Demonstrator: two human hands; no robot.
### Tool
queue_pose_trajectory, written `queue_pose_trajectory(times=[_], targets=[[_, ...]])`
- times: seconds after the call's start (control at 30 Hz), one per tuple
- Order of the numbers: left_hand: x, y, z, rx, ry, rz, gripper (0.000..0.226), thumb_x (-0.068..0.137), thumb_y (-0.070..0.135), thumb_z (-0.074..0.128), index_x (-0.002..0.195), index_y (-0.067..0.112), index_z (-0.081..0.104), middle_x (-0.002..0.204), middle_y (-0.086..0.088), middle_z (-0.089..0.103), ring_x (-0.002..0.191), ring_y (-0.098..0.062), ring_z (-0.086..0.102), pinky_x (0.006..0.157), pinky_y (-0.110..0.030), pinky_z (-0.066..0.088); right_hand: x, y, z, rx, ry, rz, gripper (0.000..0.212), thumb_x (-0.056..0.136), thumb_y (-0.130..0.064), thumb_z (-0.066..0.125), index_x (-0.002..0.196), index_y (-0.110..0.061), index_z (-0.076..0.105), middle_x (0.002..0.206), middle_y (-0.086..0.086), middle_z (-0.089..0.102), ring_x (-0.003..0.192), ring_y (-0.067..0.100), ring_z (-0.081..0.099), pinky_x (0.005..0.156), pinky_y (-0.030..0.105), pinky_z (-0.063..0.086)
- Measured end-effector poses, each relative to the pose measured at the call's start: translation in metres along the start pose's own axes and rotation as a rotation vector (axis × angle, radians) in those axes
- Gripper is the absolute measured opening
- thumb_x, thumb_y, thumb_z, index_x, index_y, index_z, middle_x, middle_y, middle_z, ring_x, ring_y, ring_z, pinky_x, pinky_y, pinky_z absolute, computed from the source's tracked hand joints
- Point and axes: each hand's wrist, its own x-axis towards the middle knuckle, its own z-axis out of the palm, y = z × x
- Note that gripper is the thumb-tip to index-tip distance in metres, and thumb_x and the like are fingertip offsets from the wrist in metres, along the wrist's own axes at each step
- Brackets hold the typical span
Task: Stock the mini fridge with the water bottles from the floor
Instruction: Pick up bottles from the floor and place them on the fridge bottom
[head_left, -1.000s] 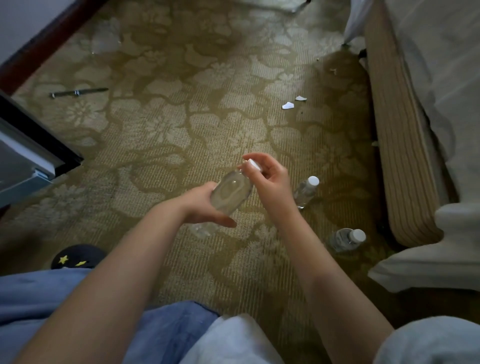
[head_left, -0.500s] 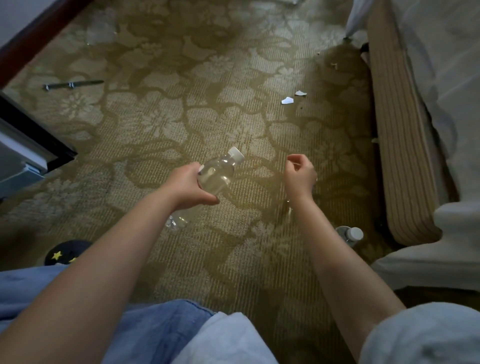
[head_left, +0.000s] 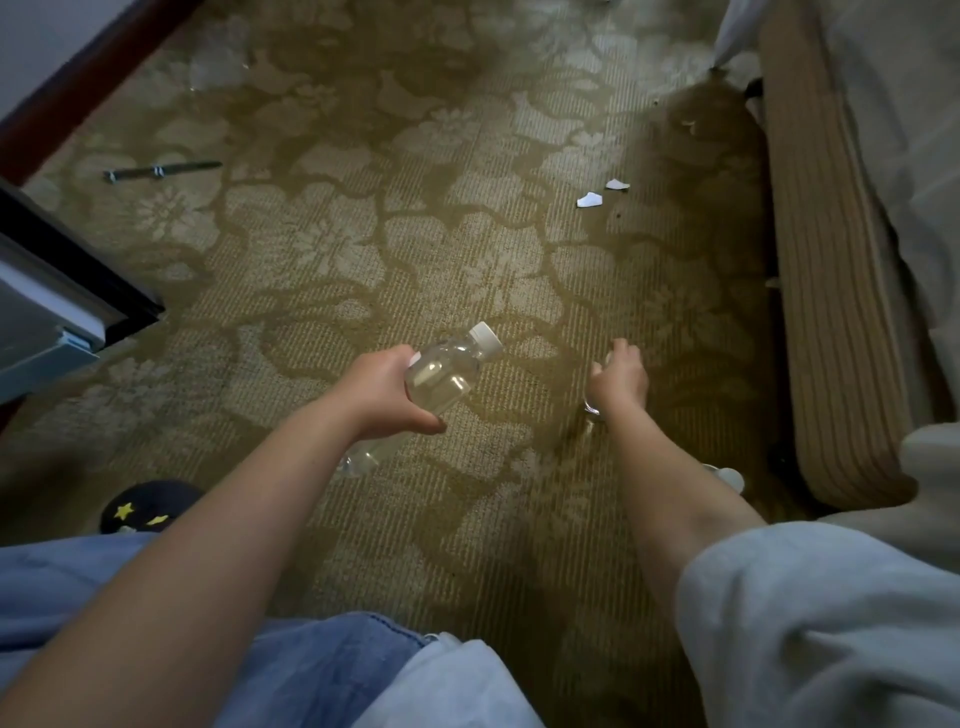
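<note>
A capped bottle (head_left: 730, 478) is seen on the carpet (head_left: 467, 519) beside the right forearm; a water bottle (head_left: 441, 376) is gripped round its middle by the left hand (head_left: 382, 395); the right hand (head_left: 621, 376) is curled over a second bottle (head_left: 592, 410), whether grasped cannot be told; the mini fridge (head_left: 52, 312) is seen leftward.

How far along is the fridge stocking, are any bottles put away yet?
Done: nothing confirmable; only an edge of the mini fridge shows, not its shelves. In hand: the left hand grips one bottle, and the right hand is down over a second bottle on the carpet. Left: a third bottle beside the right forearm, then loading all three.
</note>
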Motion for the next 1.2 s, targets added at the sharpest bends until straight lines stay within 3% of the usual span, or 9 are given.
queue_pose_trajectory(times=[0.13, 0.37, 0.63, 0.77, 0.83, 0.87, 0.97, 1.1, 1.2], targets=[[-0.001, -0.005, 0.000, -0.008, 0.012, 0.007, 0.057, 0.062, 0.033, 0.084, 0.106, 0.016, 0.052, 0.098, 0.001, 0.059, 0.087, -0.016, 0.059, 0.068, -0.026, 0.047, -0.001, -0.008, 0.003, 0.097, -0.088, 0.010, 0.032, 0.094, -0.020, 0.057, 0.121, -0.011, 0.042, 0.121, 0.015, 0.057, 0.109, 0.033, 0.056, 0.082, 0.041, 0.049], [-0.009, -0.021, -0.009, -0.055, 0.098, -0.002, 0.049, 0.062, 0.031, 0.085, 0.094, 0.020, 0.049, 0.091, 0.003, 0.058, 0.079, -0.011, 0.057, 0.057, -0.020, 0.041, -0.013, -0.043, 0.000, 0.073, -0.147, -0.136, 0.037, 0.094, -0.031, 0.057, 0.120, -0.010, 0.042, 0.119, 0.015, 0.057, 0.094, 0.025, 0.056, 0.077, 0.039, 0.052], [-0.026, -0.027, -0.049, -0.147, 0.384, 0.014, 0.057, 0.064, 0.033, 0.085, 0.105, 0.012, 0.050, 0.096, -0.003, 0.060, 0.086, -0.019, 0.058, 0.060, -0.022, 0.043, -0.062, -0.156, -0.031, 0.182, -0.015, -0.507, 0.049, 0.092, -0.047, 0.054, 0.123, -0.009, 0.049, 0.110, 0.012, 0.064, 0.100, 0.030, 0.061, 0.080, 0.038, 0.048], [-0.045, -0.037, -0.076, -0.294, 0.529, -0.002, 0.077, 0.062, 0.033, 0.085, 0.123, 0.008, 0.047, 0.104, 0.001, 0.058, 0.094, -0.017, 0.057, 0.079, -0.029, 0.048, -0.098, -0.214, -0.053, 0.246, 0.032, -0.687, 0.044, 0.093, -0.045, 0.054, 0.119, -0.010, 0.049, 0.107, 0.011, 0.065, 0.097, 0.030, 0.060, 0.071, 0.032, 0.040], [-0.058, -0.046, -0.091, -0.377, 0.616, 0.011, 0.072, 0.056, 0.036, 0.087, 0.114, 0.012, 0.051, 0.101, -0.001, 0.065, 0.090, -0.020, 0.063, 0.082, -0.035, 0.053, -0.119, -0.243, -0.061, 0.280, 0.033, -0.800, 0.044, 0.092, -0.044, 0.054, 0.116, -0.007, 0.049, 0.104, 0.013, 0.065, 0.096, 0.031, 0.059, 0.069, 0.030, 0.036], [-0.066, -0.051, -0.099, -0.397, 0.672, 0.009, 0.067, 0.055, 0.037, 0.087, 0.107, 0.013, 0.052, 0.096, -0.003, 0.068, 0.085, -0.019, 0.066, 0.077, -0.034, 0.055, -0.130, -0.257, -0.065, 0.300, 0.027, -0.853, 0.043, 0.092, -0.044, 0.055, 0.115, -0.007, 0.049, 0.104, 0.013, 0.065, 0.095, 0.031, 0.059, 0.069, 0.031, 0.037], [-0.095, -0.065, -0.128, -0.456, 0.821, -0.015, 0.052, 0.063, 0.030, 0.085, 0.098, 0.021, 0.047, 0.085, 0.002, 0.069, 0.073, -0.003, 0.061, 0.059, -0.006, 0.042, -0.170, -0.302, -0.079, 0.354, 0.017, -1.004, 0.041, 0.090, -0.045, 0.057, 0.109, -0.009, 0.049, 0.097, 0.007, 0.064, 0.089, 0.028, 0.059, 0.068, 0.031, 0.038], [-0.140, -0.096, -0.171, -0.618, 1.007, -0.039, 0.049, 0.066, 0.024, 0.085, 0.089, 0.024, 0.041, 0.083, -0.003, 0.072, 0.084, -0.012, 0.064, 0.086, -0.031, 0.048, -0.232, -0.363, -0.092, 0.338, 0.006, -1.181, 0.040, 0.091, -0.045, 0.055, 0.108, -0.010, 0.048, 0.093, 0.002, 0.057, 0.082, 0.022, 0.051, 0.067, 0.029, 0.030], [-0.181, -0.128, -0.201, -0.641, 1.156, -0.077, 0.054, 0.066, 0.023, 0.084, 0.098, 0.017, 0.042, 0.082, -0.002, 0.070, 0.096, -0.018, 0.064, 0.096, -0.041, 0.047, -0.279, -0.403, -0.091, 0.334, -0.024, -1.313, 0.041, 0.092, -0.045, 0.055, 0.111, -0.009, 0.048, 0.101, 0.008, 0.062, 0.090, 0.027, 0.055, 0.067, 0.030, 0.028]])
